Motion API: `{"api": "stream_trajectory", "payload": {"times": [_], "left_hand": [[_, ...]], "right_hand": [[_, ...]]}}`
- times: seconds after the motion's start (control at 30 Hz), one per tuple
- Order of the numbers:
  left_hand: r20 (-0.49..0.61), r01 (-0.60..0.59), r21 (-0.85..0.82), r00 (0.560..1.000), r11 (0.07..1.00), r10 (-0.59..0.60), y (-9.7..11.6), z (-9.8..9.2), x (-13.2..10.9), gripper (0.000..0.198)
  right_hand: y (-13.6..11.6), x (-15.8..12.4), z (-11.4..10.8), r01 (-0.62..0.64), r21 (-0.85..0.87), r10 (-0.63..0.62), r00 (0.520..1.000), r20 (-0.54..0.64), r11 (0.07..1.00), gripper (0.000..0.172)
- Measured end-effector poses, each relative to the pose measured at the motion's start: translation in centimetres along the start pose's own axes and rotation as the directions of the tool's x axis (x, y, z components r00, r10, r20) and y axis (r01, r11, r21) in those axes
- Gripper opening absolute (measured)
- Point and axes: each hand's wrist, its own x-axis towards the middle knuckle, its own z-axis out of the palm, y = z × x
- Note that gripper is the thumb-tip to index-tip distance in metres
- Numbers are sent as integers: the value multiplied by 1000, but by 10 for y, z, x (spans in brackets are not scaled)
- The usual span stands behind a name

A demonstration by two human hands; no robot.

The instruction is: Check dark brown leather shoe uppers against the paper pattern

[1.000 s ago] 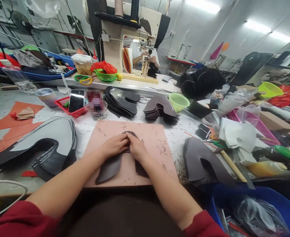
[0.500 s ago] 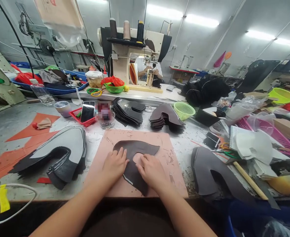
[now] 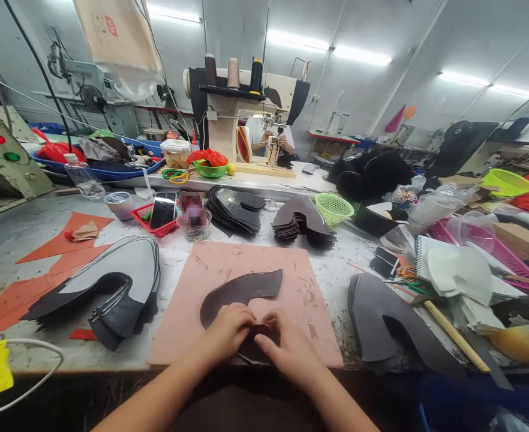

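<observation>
A dark grey curved shoe-upper piece (image 3: 240,291) lies on the pink cutting board (image 3: 179,300), its far arm flat and pointing right. My left hand (image 3: 232,329) grips the near arm of the piece at its inner edge, with the fingers bent. Across from it, my right hand (image 3: 289,345) pinches the same near arm, its thumb on top. The material between both hands looks raised or folded. Part of the near end is hidden by the hands.
Stacks of similar pieces lie to the left (image 3: 143,264), right (image 3: 376,312) and behind the board (image 3: 303,219). A wooden-handled hammer (image 3: 456,336) rests at right. Behind stands a sewing machine (image 3: 222,114), with a person's hands (image 3: 285,141) beyond.
Both hands have moved nearer to me and closer together, from lying on the piece to gripping its near arm. The piece has shifted slightly and turned, and its near arm now looks lifted.
</observation>
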Motion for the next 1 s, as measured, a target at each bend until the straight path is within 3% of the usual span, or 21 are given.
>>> {"api": "stream_trajectory", "payload": {"times": [0.07,0.13,0.2,0.27,0.33,0.43,0.5,0.53,0.6,0.67,0.8,0.9,0.93,1.0], "left_hand": [[0,119,-368,992,922,-128,-6,-10,-2,11],[13,222,-707,953,672,-301,-8,-23,-6,22],[5,202,-886,904,417,-428,-6,-34,-10,32],[-24,146,-938,877,315,-479,-1,-36,-11,37],[-25,169,-920,875,353,-484,3,-30,-9,36],[-114,219,-722,898,656,-424,6,-9,-1,22],[-224,199,-465,916,863,-332,7,4,4,16],[-265,187,-345,920,920,-287,8,8,6,17],[-273,180,-157,937,971,-218,10,13,7,25],[-203,176,-47,962,983,-182,14,14,6,27],[-54,136,11,989,991,-135,19,11,4,19],[-27,141,-199,988,970,-150,13,5,2,15],[-37,150,-364,984,919,-175,9,2,1,14],[-92,125,-711,959,692,-267,-2,-8,-3,12]], "right_hand": [[8,-7,-4,61,-5,-61,995,78,998,53],[21,-13,-4,147,-145,-127,982,144,978,66],[34,-17,1,203,-308,-164,975,149,929,71],[43,-18,9,235,-415,-232,971,58,879,75],[43,-16,16,257,-471,-351,929,-121,844,83],[31,-11,17,287,-494,-515,747,-422,821,83],[22,-9,15,326,-500,-576,645,-503,802,72],[20,-9,13,344,-504,-594,623,-509,792,67],[20,-11,12,356,-508,-606,618,-501,784,60],[25,-15,14,331,-496,-577,641,-506,803,55],[40,-21,24,269,-390,-439,772,-459,881,51],[51,-25,27,332,-435,-474,838,-271,837,55],[54,-27,27,363,-479,-503,840,-203,800,56],[59,-30,24,398,-550,-533,840,-103,734,57]]}}
